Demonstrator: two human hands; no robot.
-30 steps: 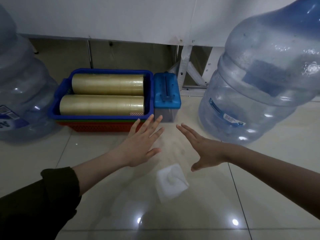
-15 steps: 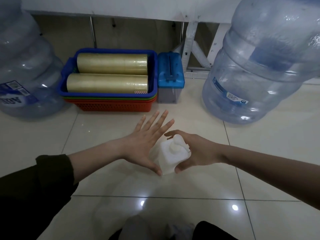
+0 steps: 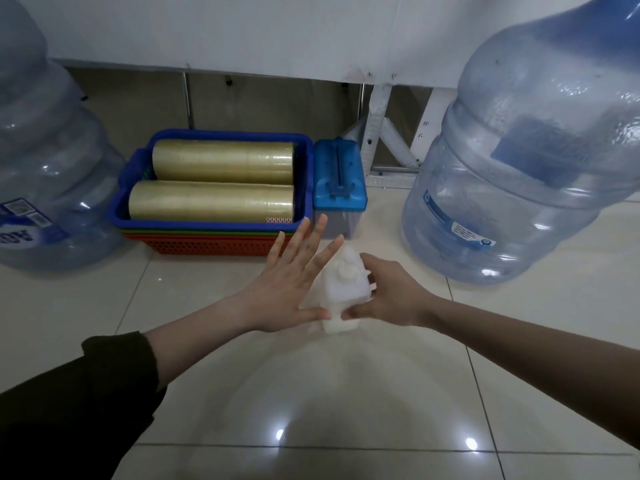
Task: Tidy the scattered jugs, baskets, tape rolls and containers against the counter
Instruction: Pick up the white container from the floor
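Observation:
A small white plastic jug [image 3: 343, 289] with a round cap sits between my two hands, just above the tiled floor. My right hand [image 3: 388, 296] grips its right side, thumb under its base. My left hand [image 3: 287, 282] lies flat against its left side, fingers spread. Behind them a stack of baskets, blue on top [image 3: 138, 174] and orange at the bottom [image 3: 207, 245], holds two long rolls of clear tape [image 3: 214, 181]. A small container with a blue lid [image 3: 339, 181] stands right of the baskets.
A big water jug [image 3: 45, 188] stands at the left and another water jug [image 3: 519, 161] at the right. The white counter panel [image 3: 242, 32] and its metal legs run along the back. Glossy floor tiles [image 3: 311, 393] fill the foreground.
My right hand took hold of the white jug on the floor and my left hand pressed against its other side. The jug has since moved forward, closer to the baskets.

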